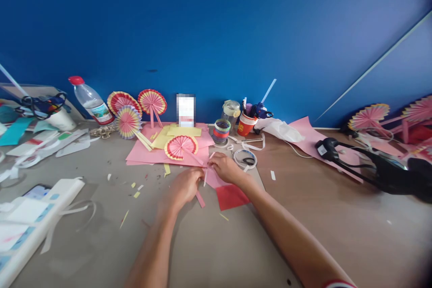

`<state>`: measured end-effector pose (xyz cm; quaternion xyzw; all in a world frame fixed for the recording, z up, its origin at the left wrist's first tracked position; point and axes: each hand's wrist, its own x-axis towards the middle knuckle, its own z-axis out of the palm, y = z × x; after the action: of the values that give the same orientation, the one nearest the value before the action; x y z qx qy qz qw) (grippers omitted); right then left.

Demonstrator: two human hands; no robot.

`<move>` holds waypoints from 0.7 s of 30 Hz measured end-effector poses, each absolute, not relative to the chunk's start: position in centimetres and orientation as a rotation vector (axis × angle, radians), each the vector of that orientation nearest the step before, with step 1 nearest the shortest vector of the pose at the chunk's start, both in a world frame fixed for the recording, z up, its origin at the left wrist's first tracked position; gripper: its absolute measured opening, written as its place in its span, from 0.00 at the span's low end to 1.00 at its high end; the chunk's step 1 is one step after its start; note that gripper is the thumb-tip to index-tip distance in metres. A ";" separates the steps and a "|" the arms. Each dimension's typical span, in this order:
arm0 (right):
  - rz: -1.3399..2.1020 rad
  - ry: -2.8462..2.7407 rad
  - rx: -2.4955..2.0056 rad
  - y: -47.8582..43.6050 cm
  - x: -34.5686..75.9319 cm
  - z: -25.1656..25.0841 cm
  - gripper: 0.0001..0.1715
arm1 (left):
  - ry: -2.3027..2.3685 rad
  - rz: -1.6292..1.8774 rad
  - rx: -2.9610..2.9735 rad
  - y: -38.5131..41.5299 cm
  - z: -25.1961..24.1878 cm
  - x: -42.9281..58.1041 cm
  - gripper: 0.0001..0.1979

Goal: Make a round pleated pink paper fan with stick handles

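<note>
My left hand (187, 185) is closed, its fingertips pinched at the top end of a narrow pink paper strip (200, 199) that sticks out below them. Close beside it on the right, my right hand (224, 167) pinches a thin white strip (205, 177), which hangs down between the two hands. Part of both strips is hidden by the fingers. Just beyond the hands, a round pleated paper fan (181, 147), pink with a yellow and red rim, lies on pink sheets (143, 152). Under and beside my right hand are a pink piece of paper (215, 179) and a red one (232, 197).
Finished fans (152, 101) lean by a plastic bottle (92, 103) near the blue wall. Tape rolls (222, 131), a jar (231, 110) and a red cup (246, 125) stand behind my right hand. A black device (374, 171) lies right; a white box (30, 225) left.
</note>
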<state>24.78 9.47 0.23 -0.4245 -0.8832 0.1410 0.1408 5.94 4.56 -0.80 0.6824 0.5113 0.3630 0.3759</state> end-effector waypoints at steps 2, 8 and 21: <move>0.413 -2.544 -1.252 9.3 24.8 0.3 0.12 | 1.315 0.926 1.798 4.5 -0.8 6.0 0.14; 0.360 -2.534 -1.342 8.2 23.4 0.2 0.09 | 1.320 0.913 2.002 4.3 -0.9 6.2 0.14; 0.642 -2.024 -1.375 8.8 24.6 0.9 0.09 | 1.525 0.857 1.847 4.2 2.3 6.4 0.13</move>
<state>24.57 8.83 0.86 -0.5184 -0.7628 0.2422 0.3013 6.38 4.24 2.27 0.6938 0.5730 0.3220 0.2943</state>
